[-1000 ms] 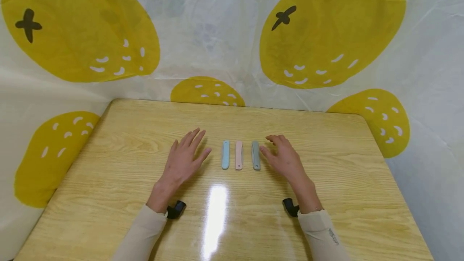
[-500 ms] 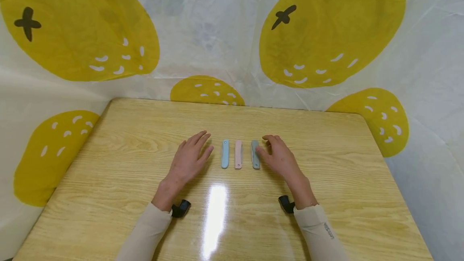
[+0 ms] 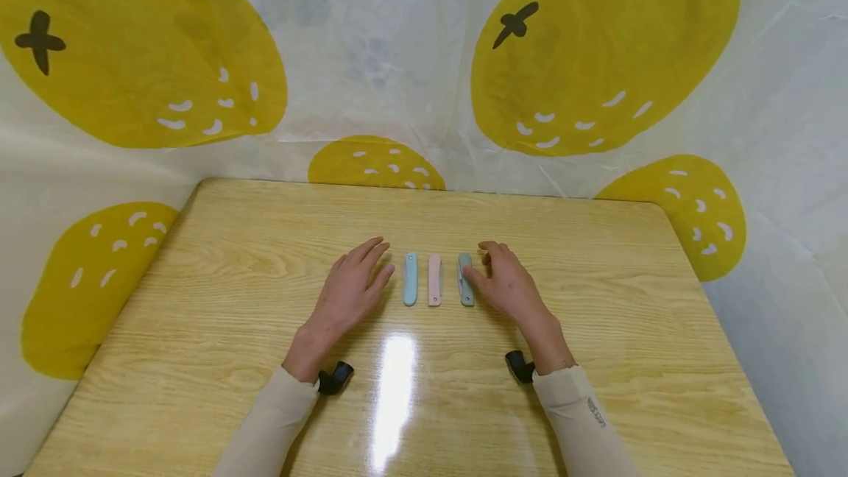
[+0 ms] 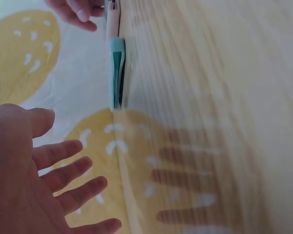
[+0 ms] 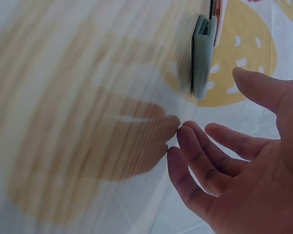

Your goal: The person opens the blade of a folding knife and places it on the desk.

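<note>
Three slim folding knives lie side by side on the table, all folded: a light blue folding knife (image 3: 411,280), a pink folding knife (image 3: 434,280) and a grey-green folding knife (image 3: 467,280). My left hand (image 3: 347,289) is just left of the light blue one, fingers spread and relaxed, holding nothing. On the other side, my right hand (image 3: 513,289) has its fingers loosely bent, with fingertips down near the tabletop. Its thumb overlaps the grey-green knife in the head view, but the right wrist view shows a gap between the thumb (image 5: 259,87) and that knife (image 5: 202,58).
The wood-grain table (image 3: 265,227) is glossy, with a bright light reflection in front of the knives. A white curtain (image 3: 377,43) printed with yellow fruit surrounds its far and side edges. A black wrist device (image 3: 336,378) sits at each cuff.
Both hands have moved inward, closer to the knives, the right thumb now overlapping the grey-green one in the head view. The knives have kept their places on the table.
</note>
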`<action>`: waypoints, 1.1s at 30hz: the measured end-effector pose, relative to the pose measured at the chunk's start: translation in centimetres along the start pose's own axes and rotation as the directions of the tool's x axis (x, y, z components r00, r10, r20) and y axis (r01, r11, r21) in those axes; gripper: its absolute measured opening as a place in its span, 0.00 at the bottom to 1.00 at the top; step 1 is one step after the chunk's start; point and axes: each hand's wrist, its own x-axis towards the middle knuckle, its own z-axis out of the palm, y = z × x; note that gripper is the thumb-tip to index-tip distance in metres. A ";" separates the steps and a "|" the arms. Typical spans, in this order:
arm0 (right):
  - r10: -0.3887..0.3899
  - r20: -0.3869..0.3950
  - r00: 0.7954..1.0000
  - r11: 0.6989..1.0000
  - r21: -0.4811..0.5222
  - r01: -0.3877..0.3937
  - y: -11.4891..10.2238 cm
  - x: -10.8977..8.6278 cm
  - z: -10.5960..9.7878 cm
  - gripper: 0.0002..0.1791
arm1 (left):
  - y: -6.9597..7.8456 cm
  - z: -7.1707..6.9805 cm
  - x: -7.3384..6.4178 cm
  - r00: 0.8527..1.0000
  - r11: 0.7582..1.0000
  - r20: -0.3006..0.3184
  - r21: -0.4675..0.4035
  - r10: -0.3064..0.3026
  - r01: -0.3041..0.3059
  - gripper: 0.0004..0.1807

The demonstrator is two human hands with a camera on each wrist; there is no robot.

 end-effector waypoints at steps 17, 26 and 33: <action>-0.001 0.008 1.000 0.999 -0.034 0.001 -0.8 0.6 0.0 0.40 | 0.6 0.4 0.7 1.000 0.999 0.012 -0.034 0.012 -0.011 0.28; 0.008 0.024 1.000 0.998 -0.059 -0.006 -0.7 0.8 0.5 0.44 | 0.9 0.7 1.0 1.000 0.995 0.018 -0.094 0.023 -0.021 0.27; 0.014 0.050 0.999 0.999 -0.053 -0.012 -0.8 0.8 0.6 0.41 | 1.1 1.1 1.3 0.999 0.994 0.051 -0.110 0.017 -0.011 0.28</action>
